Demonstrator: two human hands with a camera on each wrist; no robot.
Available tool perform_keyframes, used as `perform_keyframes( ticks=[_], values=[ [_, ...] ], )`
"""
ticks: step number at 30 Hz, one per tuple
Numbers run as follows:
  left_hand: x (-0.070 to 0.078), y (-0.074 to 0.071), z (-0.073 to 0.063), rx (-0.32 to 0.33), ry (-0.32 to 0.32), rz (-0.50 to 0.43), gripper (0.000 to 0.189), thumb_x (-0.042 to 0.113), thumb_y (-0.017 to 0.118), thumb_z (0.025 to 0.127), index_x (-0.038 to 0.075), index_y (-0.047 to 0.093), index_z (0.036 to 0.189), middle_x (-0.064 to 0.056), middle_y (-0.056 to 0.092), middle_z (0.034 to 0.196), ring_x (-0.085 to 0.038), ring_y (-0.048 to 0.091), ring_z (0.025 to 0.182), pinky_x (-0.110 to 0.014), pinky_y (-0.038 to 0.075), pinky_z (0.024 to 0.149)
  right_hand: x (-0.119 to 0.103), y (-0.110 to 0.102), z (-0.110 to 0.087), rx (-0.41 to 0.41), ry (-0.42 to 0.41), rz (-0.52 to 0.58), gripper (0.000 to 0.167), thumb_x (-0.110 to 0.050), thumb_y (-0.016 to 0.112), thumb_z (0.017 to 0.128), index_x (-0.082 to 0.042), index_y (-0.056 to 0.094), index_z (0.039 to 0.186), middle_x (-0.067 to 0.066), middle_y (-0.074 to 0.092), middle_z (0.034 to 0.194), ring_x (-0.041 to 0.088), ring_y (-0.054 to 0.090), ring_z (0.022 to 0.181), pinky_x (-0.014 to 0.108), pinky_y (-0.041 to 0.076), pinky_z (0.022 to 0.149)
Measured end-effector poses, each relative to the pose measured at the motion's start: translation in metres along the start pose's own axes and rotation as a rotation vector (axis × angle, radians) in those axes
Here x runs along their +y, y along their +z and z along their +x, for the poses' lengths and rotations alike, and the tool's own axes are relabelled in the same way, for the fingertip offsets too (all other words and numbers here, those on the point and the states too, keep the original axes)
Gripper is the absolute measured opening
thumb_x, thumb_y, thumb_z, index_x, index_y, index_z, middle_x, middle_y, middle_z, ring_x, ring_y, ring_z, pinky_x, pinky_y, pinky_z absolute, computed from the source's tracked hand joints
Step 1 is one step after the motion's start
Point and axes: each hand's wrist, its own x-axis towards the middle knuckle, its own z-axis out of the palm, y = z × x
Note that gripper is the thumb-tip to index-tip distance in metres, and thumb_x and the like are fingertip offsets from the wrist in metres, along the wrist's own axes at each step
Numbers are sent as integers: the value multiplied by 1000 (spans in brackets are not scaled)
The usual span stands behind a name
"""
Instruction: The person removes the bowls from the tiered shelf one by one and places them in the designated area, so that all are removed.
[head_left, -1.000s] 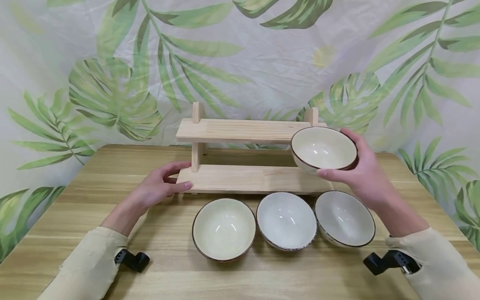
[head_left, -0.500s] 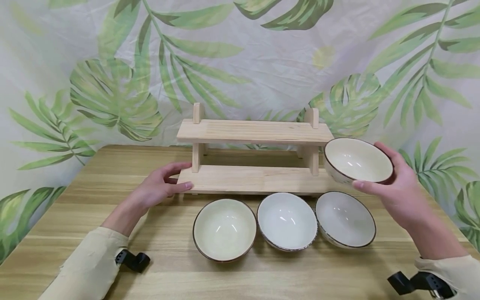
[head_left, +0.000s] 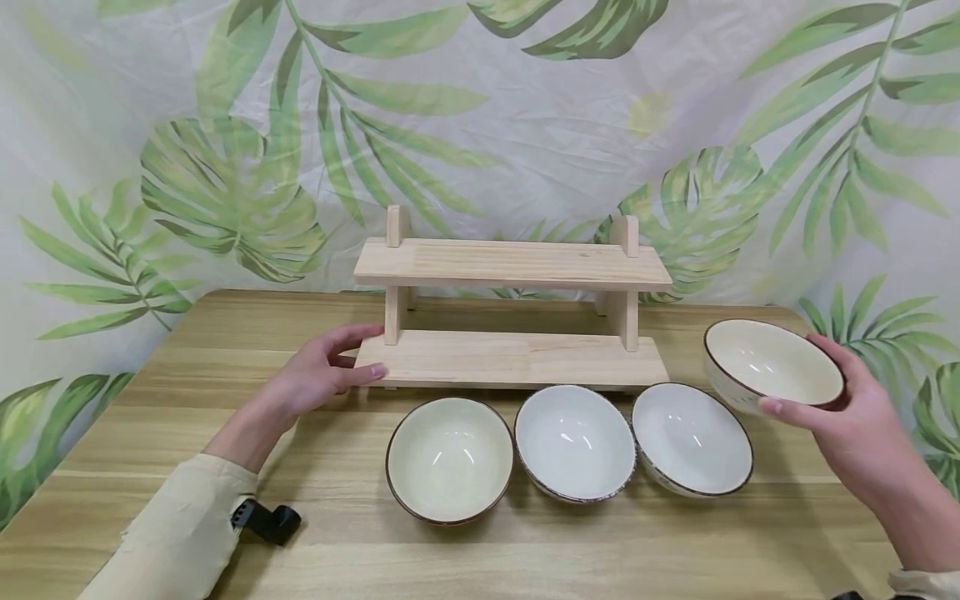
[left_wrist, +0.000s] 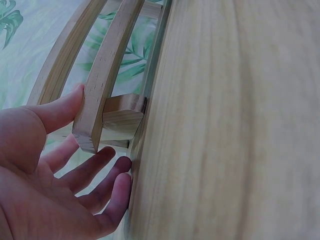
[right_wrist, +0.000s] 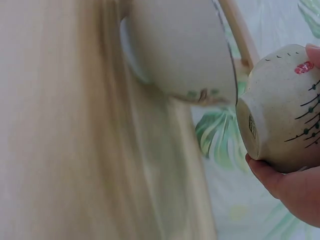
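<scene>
At the right of the head view, my right hand holds a cream bowl with a brown rim above the table, slightly tilted. Its thumb lies on the near side and the other fingers are round the far side. The right wrist view shows the outside of this bowl, painted with dark branches and a red mark. My left hand grips the left end of the lower board of a two-tier wooden rack. In the left wrist view the thumb lies on the board, the other fingers below it.
In front of the rack stand a cream bowl, a white bowl and another white bowl in a row. The upper board bears nothing. A leaf-patterned cloth hangs behind the wooden table.
My right hand has carried the cream bowl rightward and down, away from the rack's right end and past the right white bowl. The left hand stays on the rack.
</scene>
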Motion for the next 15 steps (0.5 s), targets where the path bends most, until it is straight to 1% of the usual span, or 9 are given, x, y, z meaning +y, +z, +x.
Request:
perform_keyframes(
  ticks=[5,9,12,13,15],
  values=[
    [0,0,0,-1,-2,8,80,39,79,97,22,39,165,-20,43,164,-38,55,137,-33,50,88,14,-16,-5,-17,5,22,100,15,68,92,-18,14,168,-12,47,136,-7,66,108,6,49,90],
    [0,0,0,2,3,10,80,40,79,97,22,40,165,-20,43,164,-39,55,138,-33,50,90,24,-23,-7,-24,11,57,106,17,66,92,-13,2,171,-11,48,136,-6,67,109,7,49,91],
    [0,0,0,6,7,12,79,40,78,97,21,41,164,-20,43,164,-40,55,137,-33,49,90,29,-26,-10,-12,41,36,108,14,67,93,-12,-3,171,-13,49,133,-7,66,108,5,48,91],
    [0,0,0,7,6,14,79,40,78,97,21,41,164,-20,43,164,-40,56,137,-33,49,90,30,-26,-11,-5,52,15,107,13,68,94,-13,-1,171,-15,50,130,-8,65,106,4,47,90],
    [0,0,0,8,6,17,79,40,78,97,21,41,164,-20,43,164,-39,56,136,-33,49,90,32,-27,-12,-4,55,-1,96,12,68,94,-16,14,168,-15,54,127,-7,66,104,5,48,87]
  ],
)
